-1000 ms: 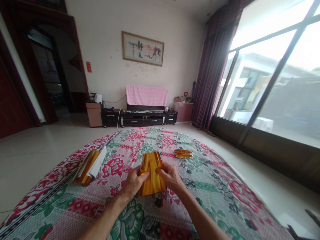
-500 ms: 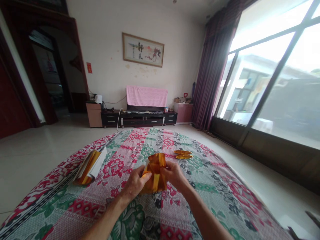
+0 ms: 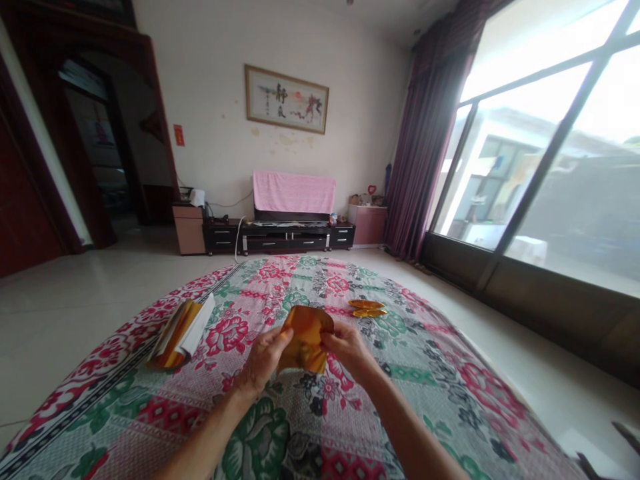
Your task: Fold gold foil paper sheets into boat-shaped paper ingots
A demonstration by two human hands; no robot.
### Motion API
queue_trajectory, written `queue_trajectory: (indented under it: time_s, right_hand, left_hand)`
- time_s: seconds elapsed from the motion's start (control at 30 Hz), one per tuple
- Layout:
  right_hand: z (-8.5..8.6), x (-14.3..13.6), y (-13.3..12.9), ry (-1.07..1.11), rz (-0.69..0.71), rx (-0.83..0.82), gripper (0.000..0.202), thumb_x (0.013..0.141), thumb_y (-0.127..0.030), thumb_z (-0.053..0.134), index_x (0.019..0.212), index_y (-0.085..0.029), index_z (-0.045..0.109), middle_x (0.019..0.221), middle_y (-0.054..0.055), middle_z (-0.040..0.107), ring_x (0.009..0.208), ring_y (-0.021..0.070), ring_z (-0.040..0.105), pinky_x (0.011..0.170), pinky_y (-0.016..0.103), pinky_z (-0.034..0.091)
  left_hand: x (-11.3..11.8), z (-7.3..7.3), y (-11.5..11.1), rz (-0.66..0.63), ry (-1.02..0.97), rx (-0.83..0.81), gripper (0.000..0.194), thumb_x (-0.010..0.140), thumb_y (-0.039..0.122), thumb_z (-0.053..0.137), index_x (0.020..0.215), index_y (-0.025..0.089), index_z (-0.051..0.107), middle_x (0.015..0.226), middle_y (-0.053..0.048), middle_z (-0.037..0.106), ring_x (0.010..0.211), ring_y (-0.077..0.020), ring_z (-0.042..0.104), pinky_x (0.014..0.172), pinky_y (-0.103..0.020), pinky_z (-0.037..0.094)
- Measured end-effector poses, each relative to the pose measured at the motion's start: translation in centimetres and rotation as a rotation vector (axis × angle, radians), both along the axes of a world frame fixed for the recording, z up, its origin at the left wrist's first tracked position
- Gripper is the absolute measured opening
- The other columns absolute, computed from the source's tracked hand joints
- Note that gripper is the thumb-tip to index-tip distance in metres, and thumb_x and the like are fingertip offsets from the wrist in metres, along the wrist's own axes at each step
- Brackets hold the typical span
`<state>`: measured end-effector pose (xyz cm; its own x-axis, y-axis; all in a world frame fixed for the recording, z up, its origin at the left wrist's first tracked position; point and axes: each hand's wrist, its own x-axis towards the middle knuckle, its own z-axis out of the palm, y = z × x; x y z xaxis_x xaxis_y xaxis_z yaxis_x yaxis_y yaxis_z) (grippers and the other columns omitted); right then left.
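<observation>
A shiny gold foil sheet (image 3: 305, 339) is held up above the patterned cloth, its face fairly flat with a slight curve. My left hand (image 3: 265, 357) pinches its left edge, thumb on the front. On the other side, my right hand (image 3: 347, 343) is closed on the right edge. Two folded gold pieces, boat-shaped (image 3: 367, 308), lie side by side beyond my right hand. To the far left rests a loose stack of gold and white sheets (image 3: 180, 333), partly curled.
A floral cloth (image 3: 260, 427) covers the rounded surface under my hands. Past it stand a low black cabinet (image 3: 285, 240) with a pink towel (image 3: 294, 192) above, and a purple curtain (image 3: 415, 153) beside large windows.
The foil between my hands was creased and bunched; now it is spread out flatter. My left hand has shifted slightly left and up.
</observation>
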<state>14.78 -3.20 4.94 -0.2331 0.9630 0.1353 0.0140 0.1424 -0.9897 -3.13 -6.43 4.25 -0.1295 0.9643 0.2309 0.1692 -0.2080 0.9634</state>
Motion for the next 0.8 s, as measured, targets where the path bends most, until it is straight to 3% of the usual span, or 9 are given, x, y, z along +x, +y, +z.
queue_trajectory:
  time_s: [0.1, 0.23, 0.4, 0.47, 0.6, 0.7, 0.8]
  right_hand:
    - [0.0, 0.1, 0.2, -0.029, -0.013, 0.046, 0.014, 0.062, -0.026, 0.054, 0.066, -0.013, 0.058, 0.054, -0.004, 0.051, 0.049, 0.007, 0.042, 0.048, 0.019, 0.032]
    - [0.2, 0.1, 0.2, -0.069, -0.048, 0.075, 0.013, 0.06, -0.022, 0.052, 0.066, -0.013, 0.059, 0.053, -0.004, 0.051, 0.05, 0.0072, 0.041, 0.048, 0.019, 0.03]
    - [0.4, 0.0, 0.1, -0.091, -0.093, 0.127, 0.013, 0.062, -0.025, 0.053, 0.065, -0.013, 0.059, 0.052, -0.004, 0.05, 0.049, 0.0077, 0.042, 0.047, 0.019, 0.031]
    - [0.4, 0.0, 0.0, -0.103, -0.096, 0.157, 0.015, 0.064, -0.026, 0.052, 0.068, -0.014, 0.06, 0.054, -0.003, 0.053, 0.05, 0.0086, 0.044, 0.048, 0.019, 0.033]
    - [0.1, 0.4, 0.0, -0.129, -0.076, 0.303, 0.015, 0.069, -0.025, 0.053, 0.077, -0.015, 0.062, 0.07, 0.002, 0.063, 0.063, 0.014, 0.056, 0.059, 0.024, 0.043]
    - [-0.3, 1.0, 0.0, -0.201, -0.066, 0.51, 0.01, 0.069, -0.016, 0.054, 0.076, -0.017, 0.061, 0.09, 0.007, 0.065, 0.083, 0.0177, 0.059, 0.076, 0.029, 0.045]
    - [-0.7, 1.5, -0.2, -0.287, -0.034, 0.679, 0.02, 0.063, -0.008, 0.052, 0.078, -0.018, 0.06, 0.1, 0.008, 0.062, 0.094, 0.0187, 0.057, 0.083, 0.03, 0.043]
  left_hand:
    - [-0.6, -0.2, 0.5, 0.014, 0.096, 0.053, 0.03, 0.071, 0.044, 0.055, 0.065, 0.016, 0.063, 0.053, 0.002, 0.052, 0.053, -0.0129, 0.045, 0.051, -0.021, 0.036]
    - [-1.2, 0.0, 0.7, 0.145, 0.283, 0.153, 0.019, 0.068, 0.035, 0.058, 0.07, 0.018, 0.067, 0.057, 0.003, 0.055, 0.052, -0.0116, 0.045, 0.053, -0.02, 0.035]
    - [-0.9, -0.2, 0.8, 0.049, 0.123, -0.05, 0.032, 0.072, 0.041, 0.055, 0.087, 0.015, 0.067, 0.034, 0.006, 0.045, 0.035, -0.0115, 0.041, 0.041, -0.02, 0.03]
    - [-0.7, -0.4, 0.9, 0.01, 0.049, -0.093, 0.036, 0.073, 0.045, 0.054, 0.089, 0.014, 0.066, 0.038, 0.005, 0.052, 0.036, -0.0116, 0.044, 0.04, -0.019, 0.031]
    - [-0.7, -0.8, 1.2, -0.046, 0.003, -0.065, 0.038, 0.072, 0.046, 0.057, 0.092, 0.015, 0.066, 0.069, -0.002, 0.069, 0.061, -0.017, 0.062, 0.047, -0.02, 0.042]
    - [-1.0, -1.1, 1.2, -0.087, 0.055, 0.055, 0.029, 0.071, 0.039, 0.06, 0.088, 0.016, 0.067, 0.087, -0.004, 0.07, 0.08, -0.0197, 0.065, 0.066, -0.025, 0.05]
    - [-1.3, -1.6, 1.3, -0.124, 0.159, 0.192, 0.02, 0.071, 0.026, 0.058, 0.087, 0.018, 0.067, 0.104, -0.005, 0.067, 0.098, -0.0203, 0.061, 0.086, -0.03, 0.048]
